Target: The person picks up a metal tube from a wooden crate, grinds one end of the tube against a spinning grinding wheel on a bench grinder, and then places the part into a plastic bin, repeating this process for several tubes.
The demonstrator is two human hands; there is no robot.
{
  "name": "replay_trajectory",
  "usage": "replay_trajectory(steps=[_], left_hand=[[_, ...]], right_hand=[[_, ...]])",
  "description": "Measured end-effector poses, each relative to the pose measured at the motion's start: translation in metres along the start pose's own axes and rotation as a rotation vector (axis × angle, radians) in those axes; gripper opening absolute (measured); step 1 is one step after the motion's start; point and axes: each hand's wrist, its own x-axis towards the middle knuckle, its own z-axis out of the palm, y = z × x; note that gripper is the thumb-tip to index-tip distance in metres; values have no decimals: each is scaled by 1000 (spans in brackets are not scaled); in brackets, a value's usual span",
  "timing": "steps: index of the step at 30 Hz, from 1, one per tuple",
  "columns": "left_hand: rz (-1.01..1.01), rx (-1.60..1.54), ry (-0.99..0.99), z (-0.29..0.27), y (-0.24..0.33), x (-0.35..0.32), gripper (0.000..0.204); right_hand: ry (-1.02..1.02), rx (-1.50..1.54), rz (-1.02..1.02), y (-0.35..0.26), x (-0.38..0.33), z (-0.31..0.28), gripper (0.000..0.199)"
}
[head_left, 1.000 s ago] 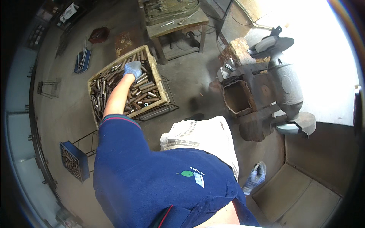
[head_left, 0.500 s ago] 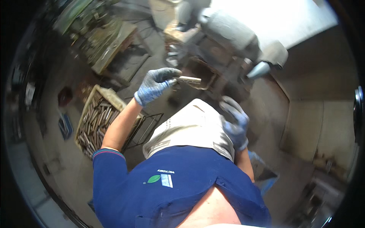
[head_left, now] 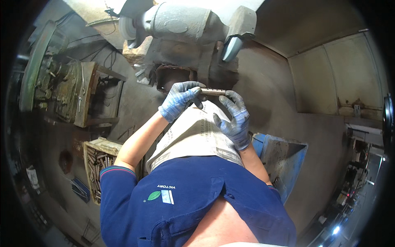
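A short rusty metal rod (head_left: 212,92) lies level between both gloved hands, just below a grey bench grinder (head_left: 185,22). My left hand (head_left: 180,100), in a blue-grey glove, grips its left end. My right hand (head_left: 234,120), gloved the same, holds the rod's right end with the fingertips, the other fingers spread. Under the hands a light cloth (head_left: 193,136) covers my lap.
A wooden crate (head_left: 96,166) full of several metal rods stands at lower left. A blue metal bin (head_left: 284,158) sits to the right. A green machine and stand (head_left: 74,92) are at left. The grinder's rusty base (head_left: 193,70) is right ahead.
My left hand took a rod from the crate and carried it up to the grinder. My right hand rose to meet it and now holds its other end.
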Motion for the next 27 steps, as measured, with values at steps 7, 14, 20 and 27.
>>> replay_trajectory(steps=[7, 14, 20, 27], left_hand=[[-80, 192, -48, -19, 3, 37, 31], [-23, 190, 110, -17, 9, 62, 21], [66, 304, 133, -27, -11, 85, 15], [83, 355, 165, -16, -14, 104, 16]], right_hand=[[92, 339, 293, 36, -1, 19, 24], [233, 82, 266, 59, 4, 29, 20], [263, 258, 304, 80, 6, 32, 19], [240, 348, 348, 109, 14, 26, 18]])
